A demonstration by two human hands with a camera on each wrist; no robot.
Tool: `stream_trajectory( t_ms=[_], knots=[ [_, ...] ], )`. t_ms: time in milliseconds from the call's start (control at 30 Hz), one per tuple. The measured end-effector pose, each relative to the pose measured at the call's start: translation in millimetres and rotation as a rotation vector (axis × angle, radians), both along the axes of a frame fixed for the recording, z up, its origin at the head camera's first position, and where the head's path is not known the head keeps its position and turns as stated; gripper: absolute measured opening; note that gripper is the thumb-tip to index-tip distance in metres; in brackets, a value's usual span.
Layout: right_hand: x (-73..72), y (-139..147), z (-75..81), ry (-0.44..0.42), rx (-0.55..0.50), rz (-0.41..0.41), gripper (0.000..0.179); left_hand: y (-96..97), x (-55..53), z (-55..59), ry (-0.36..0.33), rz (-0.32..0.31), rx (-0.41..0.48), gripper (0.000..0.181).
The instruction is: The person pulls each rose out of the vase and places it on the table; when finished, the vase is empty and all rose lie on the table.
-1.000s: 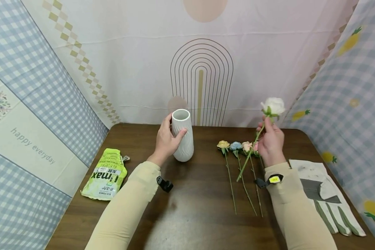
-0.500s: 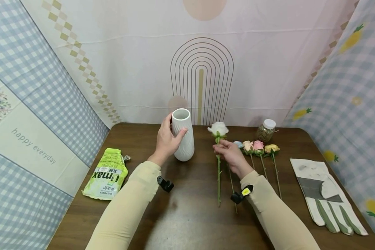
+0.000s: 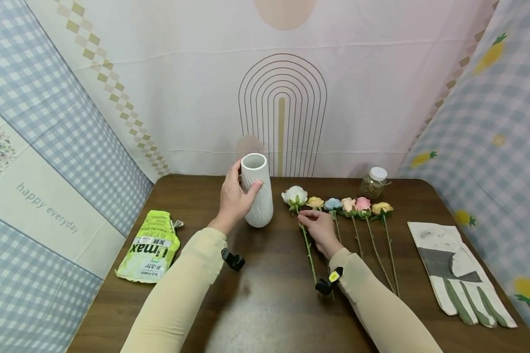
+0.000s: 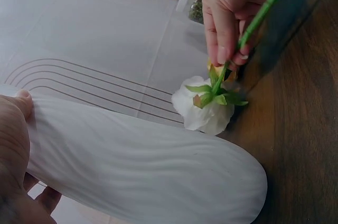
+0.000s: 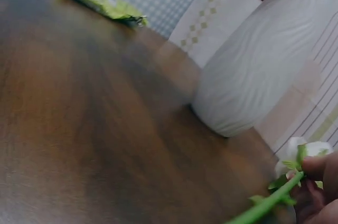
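Observation:
In the head view my left hand (image 3: 238, 198) grips a tall white ribbed vase (image 3: 259, 201) by its upper side; the vase stands upright on the table. My right hand (image 3: 320, 229) pinches the green stem of a white rose (image 3: 295, 196) just below the bloom. The rose lies to the right of the vase, its stem pointing toward the table's front. In the left wrist view the white bloom (image 4: 203, 106) shows close beside the vase's lower part, under the right hand's fingertips (image 4: 222, 55). Part of the stem's lower end is hidden by the wrist camera.
Right of the right hand lie a yellow rose (image 3: 315, 203), a blue rose (image 3: 333, 204) and several pink and yellow ones in a row. Behind them stands a lidded jar (image 3: 373, 183). White gloves (image 3: 459, 272) lie far right, a green-yellow bag (image 3: 150, 247) left.
My right hand has carried the white rose leftward from above the other flowers and lowered it to the left end of the row. The left hand stays on the vase.

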State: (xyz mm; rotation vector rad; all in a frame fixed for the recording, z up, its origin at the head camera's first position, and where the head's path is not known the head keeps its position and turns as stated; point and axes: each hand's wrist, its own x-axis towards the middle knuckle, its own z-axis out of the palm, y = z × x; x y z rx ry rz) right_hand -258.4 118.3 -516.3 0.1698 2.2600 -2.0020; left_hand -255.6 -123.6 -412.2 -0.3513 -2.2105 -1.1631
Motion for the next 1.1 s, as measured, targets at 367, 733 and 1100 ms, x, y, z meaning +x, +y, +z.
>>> stream_trajectory(
  t_ms=[367,733,1100],
  knots=[
    [3.3,-16,-7.8,0.005,0.087,-0.042,0.021,-1.9,-0.8,0.5,-0.003,0.003,0.009,0.071],
    [6.1,-20,-11.6,0.031,0.186,-0.045,0.022,-4.1,1.4,-0.8,-0.042,-0.012,0.042,0.072],
    [11.9,-14,-4.9,0.034,0.224,0.022,0.024,-25.0,16.8,-10.4,-0.006,-0.051,0.061,0.066]
  ],
)
